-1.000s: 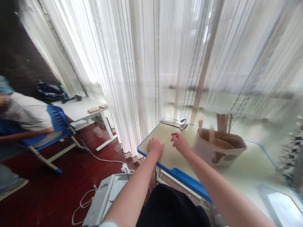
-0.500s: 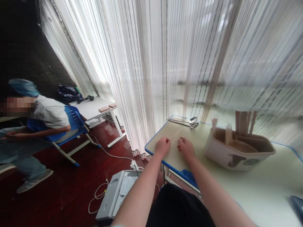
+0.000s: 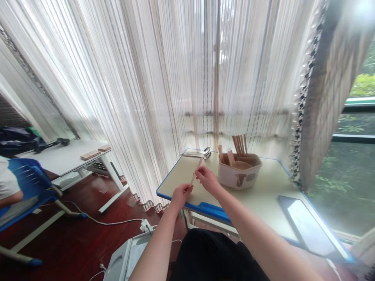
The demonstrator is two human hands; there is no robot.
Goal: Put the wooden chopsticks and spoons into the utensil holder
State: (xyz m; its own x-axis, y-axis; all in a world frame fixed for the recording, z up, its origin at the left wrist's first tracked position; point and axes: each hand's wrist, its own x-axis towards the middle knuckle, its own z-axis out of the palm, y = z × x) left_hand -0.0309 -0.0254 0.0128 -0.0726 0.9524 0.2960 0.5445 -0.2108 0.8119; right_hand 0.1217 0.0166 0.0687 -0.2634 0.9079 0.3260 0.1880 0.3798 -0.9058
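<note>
A thin pale stick (image 3: 193,178) slants up between my two hands, over the near left part of the cream tabletop (image 3: 172,179). Its lower end is pinched in the fingers of my left hand (image 3: 181,196). Higher up, my right hand (image 3: 206,178) has its fingertips closed on the same stick. Just beyond the hands, two metal spoons (image 3: 206,150) lie near the table's back edge. To the right stands a white and brown divided holder (image 3: 234,179) with several flat wooden sticks (image 3: 240,144) and other utensils upright in it.
A tablet-like device (image 3: 307,226) lies at the table's right side. Striped sheer curtains (image 3: 164,78) hang behind. On the floor are a power strip (image 3: 145,225), cables and a grey case (image 3: 121,257). A person sits on a blue chair (image 3: 32,183) at the left, beside a white table (image 3: 67,156).
My view has turned to the right, bringing the window and the tablet-like device into sight. My right hand is now higher than the left, and the stick between them shows more clearly.
</note>
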